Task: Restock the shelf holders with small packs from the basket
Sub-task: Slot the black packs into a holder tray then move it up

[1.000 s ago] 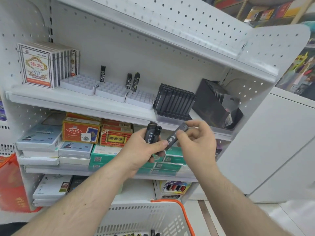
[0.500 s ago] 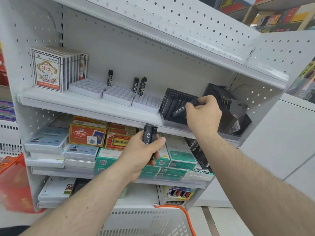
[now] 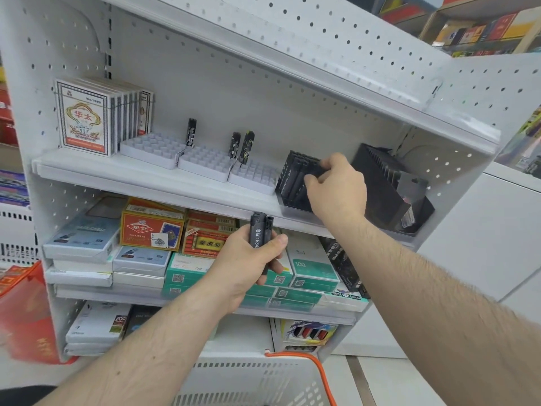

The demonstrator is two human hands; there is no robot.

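Note:
My left hand (image 3: pixel 248 259) grips a small bunch of black packs (image 3: pixel 260 230) upright in front of the second shelf. My right hand (image 3: pixel 336 186) reaches onto the upper shelf and pinches one black pack against the row inside the black holder (image 3: pixel 292 177). That holder is filled with several black packs standing on edge. A second black holder (image 3: pixel 389 183) stands just right of it, tilted. The white basket (image 3: pixel 257 382) with an orange handle sits below at the bottom edge; its contents are hidden.
Three white slotted trays (image 3: pixel 205 164) lie left of the black holder, holding three upright dark packs. Card boxes (image 3: pixel 87 115) stand at the far left. The shelf below is stacked with red, green and white boxes. A red bag (image 3: pixel 23 312) hangs at the left.
My right hand took one black pack from my left hand, carried it up to the black holder and now pushes it into the row. My left hand stayed in place.

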